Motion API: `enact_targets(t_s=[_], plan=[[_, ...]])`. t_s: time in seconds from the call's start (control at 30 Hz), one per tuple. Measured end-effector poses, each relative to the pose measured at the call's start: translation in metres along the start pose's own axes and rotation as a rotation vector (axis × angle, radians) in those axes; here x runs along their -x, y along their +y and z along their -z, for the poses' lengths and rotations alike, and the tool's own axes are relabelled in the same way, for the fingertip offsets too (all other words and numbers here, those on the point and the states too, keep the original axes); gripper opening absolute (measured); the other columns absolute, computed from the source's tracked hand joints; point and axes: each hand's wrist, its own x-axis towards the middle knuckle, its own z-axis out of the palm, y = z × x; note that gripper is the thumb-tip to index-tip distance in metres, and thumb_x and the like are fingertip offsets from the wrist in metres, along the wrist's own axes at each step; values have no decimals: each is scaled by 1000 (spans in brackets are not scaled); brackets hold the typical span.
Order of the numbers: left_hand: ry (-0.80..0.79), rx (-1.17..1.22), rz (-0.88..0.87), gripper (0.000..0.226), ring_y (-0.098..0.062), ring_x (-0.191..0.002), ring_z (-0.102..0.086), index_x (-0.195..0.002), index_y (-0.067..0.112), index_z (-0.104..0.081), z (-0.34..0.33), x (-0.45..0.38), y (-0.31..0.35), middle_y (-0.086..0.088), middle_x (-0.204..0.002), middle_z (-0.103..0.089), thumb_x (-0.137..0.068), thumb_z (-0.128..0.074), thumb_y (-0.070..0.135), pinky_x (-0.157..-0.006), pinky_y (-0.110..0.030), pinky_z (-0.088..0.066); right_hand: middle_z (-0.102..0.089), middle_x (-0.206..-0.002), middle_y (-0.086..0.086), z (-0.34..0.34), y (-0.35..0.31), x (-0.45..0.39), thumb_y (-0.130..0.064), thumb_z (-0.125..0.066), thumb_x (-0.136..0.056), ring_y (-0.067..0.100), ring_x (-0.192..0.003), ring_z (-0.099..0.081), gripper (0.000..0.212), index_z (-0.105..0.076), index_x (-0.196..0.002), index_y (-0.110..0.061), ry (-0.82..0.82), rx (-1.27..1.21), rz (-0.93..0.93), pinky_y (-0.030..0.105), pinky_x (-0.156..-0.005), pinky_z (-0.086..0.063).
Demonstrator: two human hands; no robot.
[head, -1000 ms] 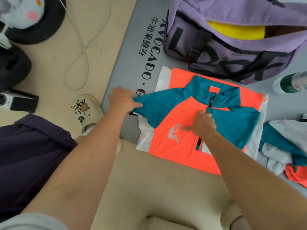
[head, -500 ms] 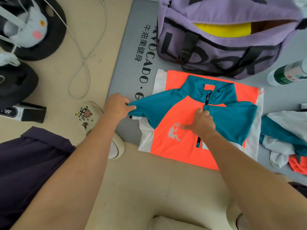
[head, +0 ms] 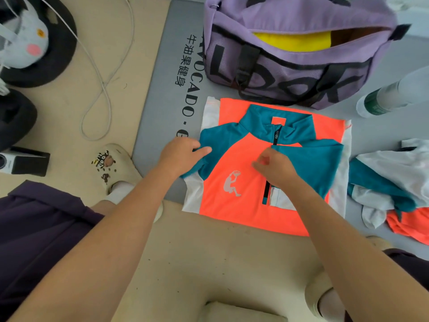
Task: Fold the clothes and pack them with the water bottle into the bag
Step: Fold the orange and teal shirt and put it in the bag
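grey mat on beige floor | shirt overlaps both

On the grey mat I read "AVOCADO · G", partly hidden, beside a column of Chinese characters, 牛油果健身. The purple bag carries big black letters that I make out as "LOOK". The bottle label is too blurred for me to read.

There is only one view, from the head camera. It looks steeply down at the floor from close above, with wide-angle bending at the edges. The forearms enter from the near edge, and the bag lies far.
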Motion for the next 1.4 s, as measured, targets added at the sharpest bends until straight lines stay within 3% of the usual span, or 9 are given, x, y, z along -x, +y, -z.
enact_targets(t_s=[0.17,0.27,0.43,0.63,0.8,0.93,1.17,1.27,1.4], plan=[[-422,757,173,23,-31,-78,-69,-95,2,-59,-20,5,49,-19,-88,-69,-101,-52,22,-73,-43,-58,-73,-95,12,-11,-31,21,-45,-57,-94,18,-80,-70,41,-69,-102,-6,-245,-823,-185,35,-79,-56],[-539,1088,251,28,-29,-87,-74,-118,10,-61,-20,4,55,-15,-100,-75,-101,-49,29,-66,-30,-59,-74,-105,6,-20,-25,25,-46,-61,-91,15,-93,-71,32,-69,-107,-19,-252,-949,-229,37,-86,-59],[-16,688,428,11,-14,-68,-63,-95,18,-67,-27,-11,21,-5,-87,-71,-91,-57,22,-64,-29,-54,-64,-89,22,-33,-10,18,-22,-67,-90,32,-83,-66,32,-62,-97,10,3,-619,-330,58,-83,-53],[-174,368,290,17,0,-69,-59,-79,25,-72,-49,1,-2,13,-75,-68,-82,-72,42,-59,-18,-42,-67,-110,12,-28,-9,10,-16,-52,-98,29,-99,-68,9,-60,-96,-18,-4,-924,-336,38,-78,-60],[-334,551,293,29,-9,-50,-58,-73,8,-71,-59,17,-5,-1,-58,-68,-76,-81,35,-54,-20,-49,-54,-85,14,-21,-5,6,-30,-63,-93,24,-76,-54,43,-54,-100,12,122,-680,-323,47,-75,-54],[-109,440,372,31,-17,-58,-62,-78,13,-62,-72,15,-4,-3,-65,-69,-75,-79,40,-67,-35,-54,-47,-57,4,-15,0,9,-29,-76,-83,14,-46,-44,28,-59,-79,-7,-175,-569,-366,21,-42,-37],[41,343,395,17,-20,-86,-63,-76,28,-60,-86,6,-6,11,-78,-60,-81,-73,37,-77,-34,-51,-56,-85,7,-21,9,17,-28,-61,-93,28,-76,-61,26,-57,-104,-5,-95,-462,-303,48,-83,-55],[46,386,410,17,-15,-80,-62,-72,30,-59,-88,3,-10,16,-75,-58,-82,-72,33,-67,-27,-44,-72,-86,14,-23,17,20,-20,-61,-90,31,-79,-71,16,-55,-97,-6,-185,-281,-314,33,-68,-50],[67,423,410,18,-6,-76,-59,-71,31,-58,-90,4,-13,16,-79,-62,-81,-71,38,-60,-23,-40,-65,-47,3,-23,18,17,-32,-63,-87,6,-41,-58,32,-46,-68,-13,-9,-243,-336,16,-40,-41]])
